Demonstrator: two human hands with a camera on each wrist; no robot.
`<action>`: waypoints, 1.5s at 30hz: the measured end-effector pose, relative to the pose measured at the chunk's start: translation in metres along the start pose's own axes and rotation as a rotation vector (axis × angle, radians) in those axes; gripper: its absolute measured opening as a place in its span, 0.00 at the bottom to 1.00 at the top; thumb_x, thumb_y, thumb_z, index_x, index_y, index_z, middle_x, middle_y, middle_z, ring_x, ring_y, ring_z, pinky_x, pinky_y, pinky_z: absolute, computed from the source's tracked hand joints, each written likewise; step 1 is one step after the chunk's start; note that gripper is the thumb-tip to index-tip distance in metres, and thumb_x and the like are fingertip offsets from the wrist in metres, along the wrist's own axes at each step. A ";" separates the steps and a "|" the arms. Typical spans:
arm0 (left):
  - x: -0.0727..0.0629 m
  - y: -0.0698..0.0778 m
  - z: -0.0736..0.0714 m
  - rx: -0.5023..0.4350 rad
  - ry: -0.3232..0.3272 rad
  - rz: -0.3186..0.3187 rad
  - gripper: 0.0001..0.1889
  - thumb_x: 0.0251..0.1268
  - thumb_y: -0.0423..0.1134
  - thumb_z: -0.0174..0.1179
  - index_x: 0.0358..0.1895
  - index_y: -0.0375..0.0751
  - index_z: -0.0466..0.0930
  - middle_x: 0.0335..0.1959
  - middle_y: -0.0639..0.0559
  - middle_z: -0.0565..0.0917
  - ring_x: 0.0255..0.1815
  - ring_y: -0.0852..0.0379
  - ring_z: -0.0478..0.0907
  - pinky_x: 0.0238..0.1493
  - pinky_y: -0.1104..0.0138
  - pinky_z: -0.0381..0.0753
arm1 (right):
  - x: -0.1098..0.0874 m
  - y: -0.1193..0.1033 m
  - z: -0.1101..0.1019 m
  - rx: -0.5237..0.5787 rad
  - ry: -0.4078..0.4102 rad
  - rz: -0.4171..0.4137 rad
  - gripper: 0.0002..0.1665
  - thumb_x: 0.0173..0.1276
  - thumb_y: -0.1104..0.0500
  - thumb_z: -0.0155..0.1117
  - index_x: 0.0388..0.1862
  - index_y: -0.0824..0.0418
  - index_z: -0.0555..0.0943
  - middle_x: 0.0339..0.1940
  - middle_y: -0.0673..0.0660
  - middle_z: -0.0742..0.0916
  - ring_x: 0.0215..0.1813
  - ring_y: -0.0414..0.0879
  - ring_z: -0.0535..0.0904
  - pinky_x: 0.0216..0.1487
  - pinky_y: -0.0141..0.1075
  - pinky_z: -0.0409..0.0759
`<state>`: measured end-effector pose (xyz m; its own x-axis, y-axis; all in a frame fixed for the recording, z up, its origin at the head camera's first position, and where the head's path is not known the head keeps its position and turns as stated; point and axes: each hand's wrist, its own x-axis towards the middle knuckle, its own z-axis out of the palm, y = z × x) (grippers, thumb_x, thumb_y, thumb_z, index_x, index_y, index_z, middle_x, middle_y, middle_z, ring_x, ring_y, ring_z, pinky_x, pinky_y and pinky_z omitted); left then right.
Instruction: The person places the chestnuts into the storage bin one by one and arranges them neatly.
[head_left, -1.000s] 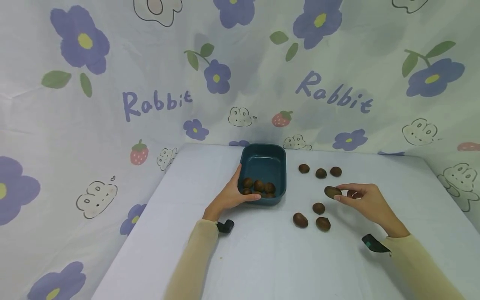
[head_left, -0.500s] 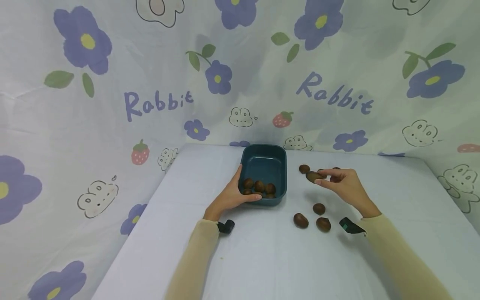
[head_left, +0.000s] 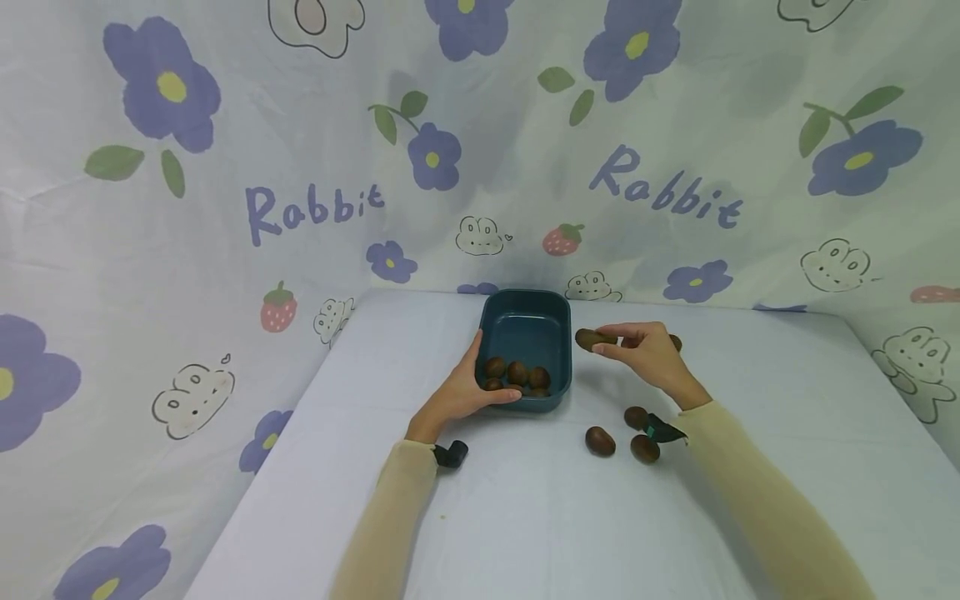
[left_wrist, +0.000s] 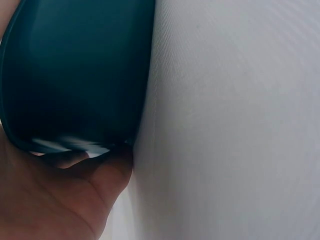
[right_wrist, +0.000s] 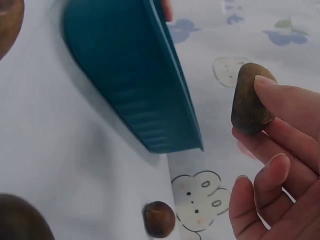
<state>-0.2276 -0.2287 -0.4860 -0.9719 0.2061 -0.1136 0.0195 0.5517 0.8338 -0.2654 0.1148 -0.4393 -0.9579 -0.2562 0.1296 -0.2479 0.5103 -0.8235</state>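
Chestnuts (head_left: 517, 373) sit bunched at the near end of a teal dish (head_left: 525, 337), some partly hidden by its near wall, while the left hand (head_left: 456, 393) holds the near left corner, its thumb along the near rim. I count about six inside; the far part of the dish holds none that I can see. Just right of the dish, the right hand (head_left: 652, 354) pinches another chestnut (right_wrist: 252, 97) between thumb and fingers, raised above the table (head_left: 510, 517) and outside the rim. Nearer the person, three loose chestnuts (head_left: 600, 442) lie on the table close together, two of them beside the right wrist's camera (head_left: 662, 429). Farthest right, one partly covered chestnut (head_left: 677, 342) shows past the right hand, which may hide more. With several in, one held and at least four out, the filling looks roughly half done.
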 end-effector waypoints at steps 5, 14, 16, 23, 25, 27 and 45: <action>0.000 0.000 -0.001 0.001 -0.001 0.004 0.73 0.43 0.72 0.77 0.84 0.69 0.27 0.88 0.54 0.40 0.88 0.45 0.44 0.83 0.39 0.51 | 0.011 -0.002 0.010 0.050 -0.059 -0.028 0.27 0.68 0.49 0.75 0.60 0.62 0.86 0.57 0.63 0.90 0.50 0.51 0.84 0.46 0.26 0.81; 0.000 0.001 -0.002 -0.003 -0.003 0.010 0.74 0.43 0.72 0.77 0.84 0.67 0.27 0.88 0.54 0.40 0.88 0.46 0.43 0.84 0.39 0.51 | 0.027 -0.009 0.031 0.010 -0.091 -0.084 0.23 0.66 0.51 0.77 0.56 0.60 0.88 0.43 0.62 0.90 0.27 0.48 0.70 0.24 0.32 0.64; 0.000 0.001 -0.002 -0.006 -0.003 0.012 0.73 0.44 0.71 0.77 0.84 0.66 0.27 0.88 0.55 0.40 0.88 0.46 0.43 0.84 0.39 0.51 | 0.030 -0.011 0.035 -0.003 -0.099 -0.094 0.22 0.66 0.51 0.77 0.56 0.61 0.89 0.49 0.61 0.92 0.25 0.45 0.69 0.22 0.31 0.65; 0.000 -0.002 -0.002 -0.009 -0.003 0.021 0.73 0.45 0.71 0.76 0.84 0.66 0.27 0.88 0.55 0.40 0.88 0.45 0.44 0.83 0.38 0.51 | 0.039 -0.014 0.050 -0.064 -0.136 -0.121 0.21 0.65 0.54 0.78 0.53 0.62 0.89 0.33 0.62 0.88 0.23 0.45 0.67 0.21 0.31 0.63; 0.000 -0.002 -0.002 -0.009 -0.003 0.021 0.73 0.45 0.71 0.76 0.85 0.65 0.27 0.88 0.55 0.40 0.88 0.45 0.44 0.83 0.38 0.51 | 0.041 -0.015 0.053 -0.094 -0.152 -0.116 0.20 0.65 0.54 0.77 0.53 0.62 0.89 0.31 0.60 0.86 0.24 0.45 0.67 0.22 0.31 0.64; 0.000 -0.002 -0.002 -0.009 -0.002 0.024 0.73 0.45 0.71 0.76 0.85 0.65 0.27 0.88 0.54 0.40 0.88 0.45 0.44 0.83 0.38 0.51 | 0.042 -0.016 0.056 -0.126 -0.167 -0.108 0.20 0.65 0.53 0.77 0.53 0.61 0.90 0.32 0.57 0.86 0.24 0.44 0.67 0.23 0.31 0.64; 0.001 -0.002 0.000 0.011 0.000 0.030 0.74 0.44 0.73 0.75 0.85 0.65 0.27 0.88 0.53 0.40 0.88 0.44 0.43 0.83 0.38 0.52 | 0.051 -0.026 0.071 -0.323 -0.236 -0.144 0.19 0.66 0.58 0.76 0.53 0.65 0.88 0.54 0.62 0.91 0.60 0.57 0.86 0.62 0.50 0.85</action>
<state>-0.2284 -0.2298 -0.4882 -0.9709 0.2225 -0.0882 0.0514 0.5540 0.8309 -0.2979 0.0298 -0.4507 -0.8599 -0.5057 0.0698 -0.4457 0.6771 -0.5856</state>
